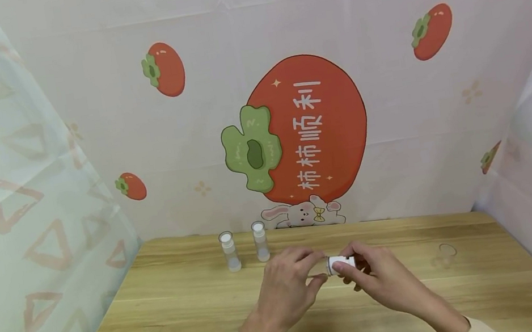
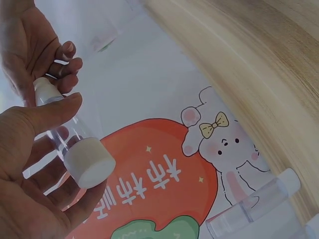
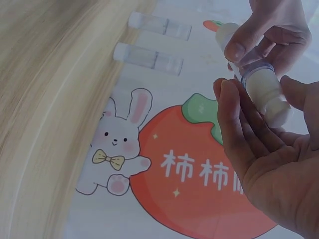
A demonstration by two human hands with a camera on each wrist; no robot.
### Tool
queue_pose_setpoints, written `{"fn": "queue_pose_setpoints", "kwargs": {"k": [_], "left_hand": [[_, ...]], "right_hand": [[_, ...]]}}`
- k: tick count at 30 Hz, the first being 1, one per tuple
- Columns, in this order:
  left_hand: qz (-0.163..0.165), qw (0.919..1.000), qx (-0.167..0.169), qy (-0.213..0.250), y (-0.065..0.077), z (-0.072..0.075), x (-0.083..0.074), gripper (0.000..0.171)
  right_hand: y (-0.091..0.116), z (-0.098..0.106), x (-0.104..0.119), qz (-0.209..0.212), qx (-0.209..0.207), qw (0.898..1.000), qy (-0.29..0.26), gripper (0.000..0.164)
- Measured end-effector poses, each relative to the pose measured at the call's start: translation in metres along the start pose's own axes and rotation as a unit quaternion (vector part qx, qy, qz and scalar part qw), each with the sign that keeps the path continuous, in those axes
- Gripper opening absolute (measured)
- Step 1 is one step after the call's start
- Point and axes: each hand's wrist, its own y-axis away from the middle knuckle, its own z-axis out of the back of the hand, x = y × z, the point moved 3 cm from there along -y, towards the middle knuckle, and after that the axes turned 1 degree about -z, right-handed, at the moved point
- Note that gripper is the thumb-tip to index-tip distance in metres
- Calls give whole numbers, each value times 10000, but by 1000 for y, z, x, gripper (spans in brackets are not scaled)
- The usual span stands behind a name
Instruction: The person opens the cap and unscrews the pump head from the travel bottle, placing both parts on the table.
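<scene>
Above the middle of the table, both hands hold a small clear pump bottle (image 1: 341,264) tilted on its side. My left hand (image 1: 288,280) grips its clear body between thumb and fingers; the wide white base (image 2: 89,163) shows in the left wrist view. At the other end, my right hand (image 1: 382,275) has its thumb and fingers about the white pump head (image 3: 269,92). Two similar clear bottles with white tops, a left one (image 1: 230,253) and a right one (image 1: 261,242), stand upright on the table behind the left hand.
On the wooden table (image 1: 165,319), a clear, see-through piece like a cap (image 1: 446,250) lies right of the right hand. A white printed cloth (image 1: 400,169) hangs behind the table's back edge, with more cloth at both sides.
</scene>
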Motion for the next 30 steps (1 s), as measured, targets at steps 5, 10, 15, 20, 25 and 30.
{"fn": "queue_pose_setpoints", "kwargs": {"k": [5,10,15,20,25,30], "left_hand": [[20,9999,142,39,0,0,0,38],[112,9993,308,181,-1,1,0,37],[173,9985,446,252,-2,1,1,38],[263,9976,569,282,-2,1,1,38],[337,9966,676,336,-2,1,1,38],[367,9953,772,462,-2,0,3,38]], "right_hand": [[0,-1,2,49,49,9995,-311,18],[0,-3,2,171,10,9991,-387,16],[0,-4,2,298,-59,9989,-363,14],[-1,-5,1,312,-95,9988,-355,11],[0,-6,0,216,-75,9990,-392,12],[0,-6,0,273,-84,9990,-337,13]]}}
